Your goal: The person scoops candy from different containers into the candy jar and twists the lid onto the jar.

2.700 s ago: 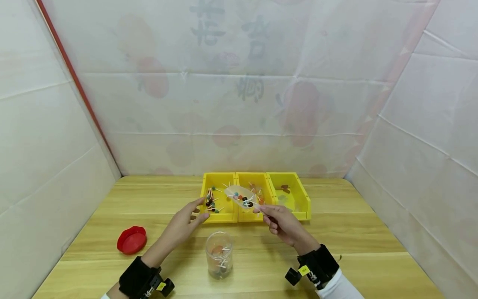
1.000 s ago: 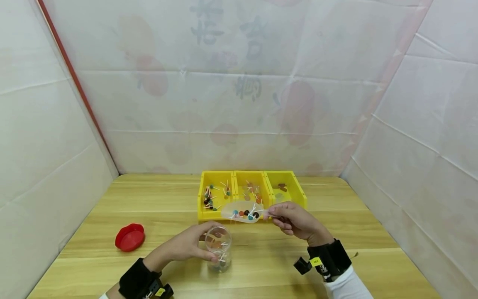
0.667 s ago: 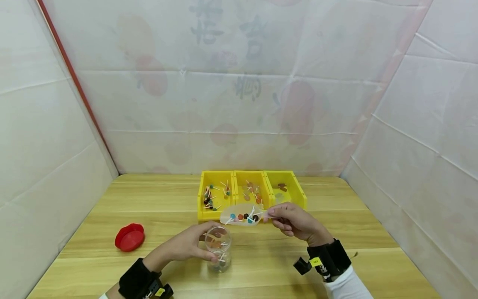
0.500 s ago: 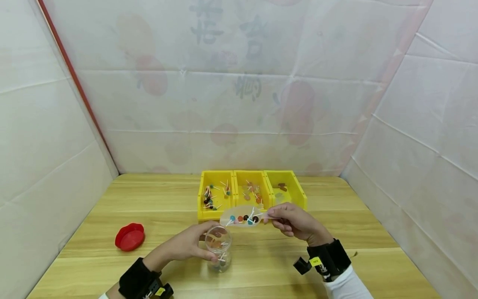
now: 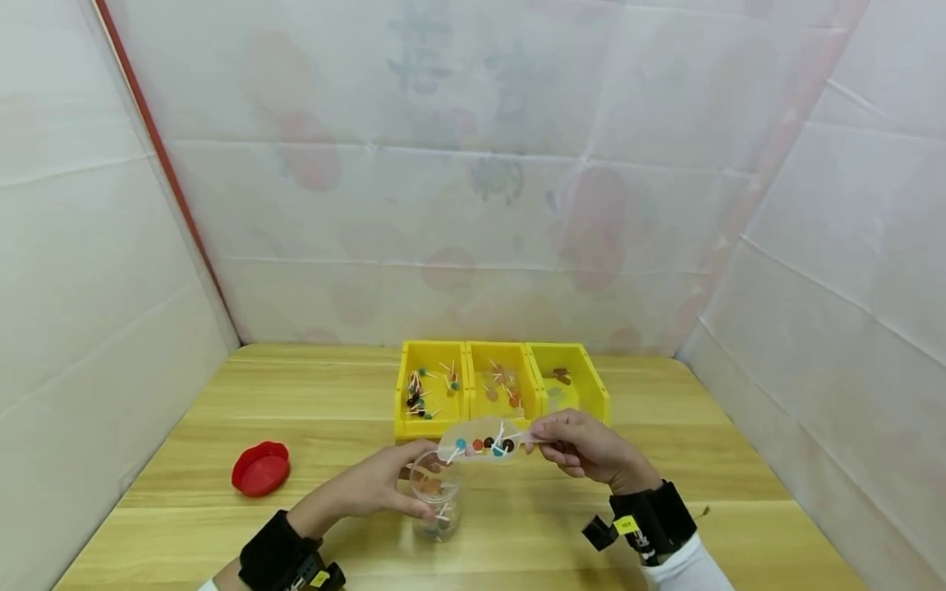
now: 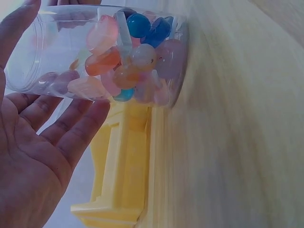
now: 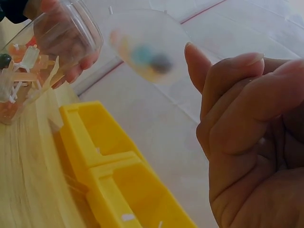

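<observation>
My left hand point(image 5: 377, 486) wraps the clear plastic jar point(image 5: 436, 495), fingers curled round its side; the jar stands on the wooden tabletop point(image 5: 665, 460), part-filled with small coloured lollipops. My right hand point(image 5: 584, 447) pinches the handle of a clear plastic scoop point(image 5: 480, 441), grip clamped on it. The scoop carries several lollipops and hangs just above the jar's mouth. Three yellow plastic bins point(image 5: 502, 386) sit behind. A red round lid point(image 5: 260, 469) lies well to the left.
</observation>
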Demonstrator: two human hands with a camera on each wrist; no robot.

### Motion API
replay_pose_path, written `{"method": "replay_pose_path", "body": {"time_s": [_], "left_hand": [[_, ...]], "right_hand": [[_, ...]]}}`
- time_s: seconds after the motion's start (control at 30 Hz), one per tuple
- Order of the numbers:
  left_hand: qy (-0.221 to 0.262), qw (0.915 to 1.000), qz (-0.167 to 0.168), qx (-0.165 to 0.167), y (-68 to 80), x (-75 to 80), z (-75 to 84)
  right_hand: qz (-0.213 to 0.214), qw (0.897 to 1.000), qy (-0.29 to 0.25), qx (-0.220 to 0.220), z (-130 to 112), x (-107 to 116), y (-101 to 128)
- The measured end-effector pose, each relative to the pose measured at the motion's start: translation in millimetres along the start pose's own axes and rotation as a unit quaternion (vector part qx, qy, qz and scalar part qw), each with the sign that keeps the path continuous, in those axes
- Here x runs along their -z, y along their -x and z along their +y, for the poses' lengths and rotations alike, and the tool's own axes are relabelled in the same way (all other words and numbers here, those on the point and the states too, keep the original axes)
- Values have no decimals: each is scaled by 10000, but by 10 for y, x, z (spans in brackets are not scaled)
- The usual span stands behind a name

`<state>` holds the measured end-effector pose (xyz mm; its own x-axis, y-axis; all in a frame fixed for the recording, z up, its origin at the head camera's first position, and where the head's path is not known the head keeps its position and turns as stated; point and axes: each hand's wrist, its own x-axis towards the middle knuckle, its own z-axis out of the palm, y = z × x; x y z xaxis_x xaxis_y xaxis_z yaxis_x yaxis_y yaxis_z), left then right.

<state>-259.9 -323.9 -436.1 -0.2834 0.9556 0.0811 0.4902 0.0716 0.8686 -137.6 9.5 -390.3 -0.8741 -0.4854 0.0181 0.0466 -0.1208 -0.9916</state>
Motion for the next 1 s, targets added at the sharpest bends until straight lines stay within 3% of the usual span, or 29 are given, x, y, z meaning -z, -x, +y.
{"method": "replay_pose_path", "body": {"time_s": [0.3, 0.53, 0.7, 1.0], "left_hand": [[109, 9999, 20, 4, -13, -24, 24], [-43, 9999, 54, 106, 7, -6, 26], [-42, 9999, 33, 113, 2, -3, 24], [-91, 9999, 16, 84, -10, 5, 23]], "right_hand": [[-19, 9994, 327, -66, -65, 1, 34], [124, 9972, 590, -447, -196, -5, 29], [8, 9967, 646, -481, -299, -13, 22], [-83, 9906, 1238, -567, -508, -34, 5]]}}
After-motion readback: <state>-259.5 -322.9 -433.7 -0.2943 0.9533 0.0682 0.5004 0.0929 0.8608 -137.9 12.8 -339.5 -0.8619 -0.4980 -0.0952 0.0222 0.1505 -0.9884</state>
